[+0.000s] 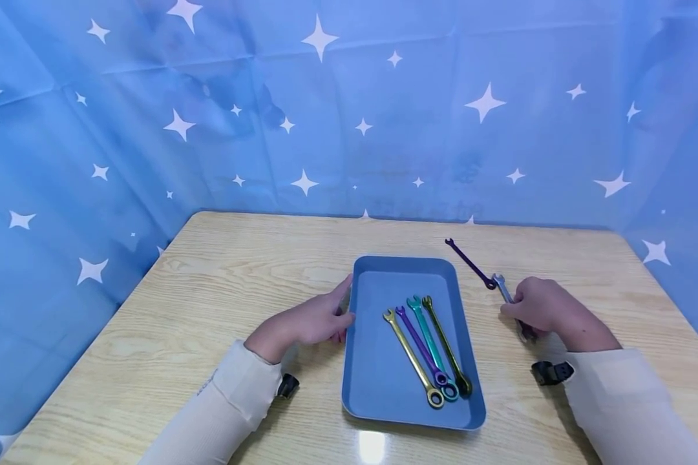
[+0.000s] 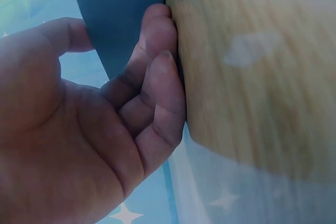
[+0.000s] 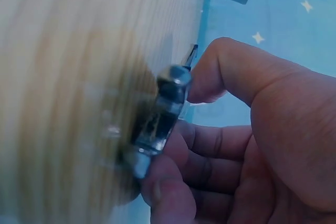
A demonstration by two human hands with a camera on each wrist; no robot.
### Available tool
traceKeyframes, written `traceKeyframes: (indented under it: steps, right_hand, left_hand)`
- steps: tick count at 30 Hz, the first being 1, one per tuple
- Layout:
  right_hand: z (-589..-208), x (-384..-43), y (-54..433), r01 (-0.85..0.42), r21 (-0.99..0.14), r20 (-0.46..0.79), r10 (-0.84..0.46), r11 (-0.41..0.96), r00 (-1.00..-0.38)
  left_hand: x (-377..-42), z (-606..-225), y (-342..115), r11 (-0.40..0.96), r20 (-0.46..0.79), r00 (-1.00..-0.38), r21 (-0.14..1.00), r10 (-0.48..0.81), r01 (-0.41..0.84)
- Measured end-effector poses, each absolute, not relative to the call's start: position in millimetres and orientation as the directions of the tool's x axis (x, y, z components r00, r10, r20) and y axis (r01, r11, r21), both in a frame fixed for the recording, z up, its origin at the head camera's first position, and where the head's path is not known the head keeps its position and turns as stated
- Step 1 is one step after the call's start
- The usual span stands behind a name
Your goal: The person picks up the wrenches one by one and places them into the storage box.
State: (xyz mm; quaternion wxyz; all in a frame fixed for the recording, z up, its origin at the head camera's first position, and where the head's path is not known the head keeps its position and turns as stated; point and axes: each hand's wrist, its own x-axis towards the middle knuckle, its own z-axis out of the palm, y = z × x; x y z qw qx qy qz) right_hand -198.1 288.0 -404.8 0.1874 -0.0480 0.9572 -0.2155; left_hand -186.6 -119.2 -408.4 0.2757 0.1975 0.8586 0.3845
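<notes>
My left hand [image 1: 320,316] holds the left side of a blue-grey tray [image 1: 363,400], its thumb at the rim and its bent fingers against the outer wall, as the left wrist view shows. Inside the tray lie several combination wrenches: a gold wrench [image 1: 410,354], a purple wrench [image 1: 420,343], a teal wrench [image 1: 432,336] and a dark olive-gold wrench [image 1: 444,339]. To the right of the tray, my right hand [image 1: 543,307] grips a silver wrench [image 1: 504,290] close over the table; its shiny end [image 3: 170,85] shows in the right wrist view.
A dark purple wrench [image 1: 470,263] lies on the table beyond the tray's right side, its ring end by the silver wrench's head. The wooden table [image 1: 238,258] meets a blue star-patterned cloth [image 1: 360,84] at the back. Black devices [image 1: 551,372] sit at both wrists.
</notes>
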Motion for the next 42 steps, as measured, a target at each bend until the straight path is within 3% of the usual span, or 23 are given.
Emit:
traceKeyframes:
  steps: [28, 42]
  right_hand:
    - [-399.0, -197.8, 287.8, -0.035, -0.360, -0.339, -0.166, 0.932, -0.926]
    - [-398.6, -199.7, 282.2, -0.087, -0.354, -0.214, -0.172, 0.931, -0.962]
  left_hand:
    - [-185.9, -407.3, -119.6, 0.637, -0.329, -0.776, 0.761, 0.538, 0.119]
    - [-185.5, -406.1, -120.5, 0.649, -0.331, -0.780, 0.750, 0.532, 0.125]
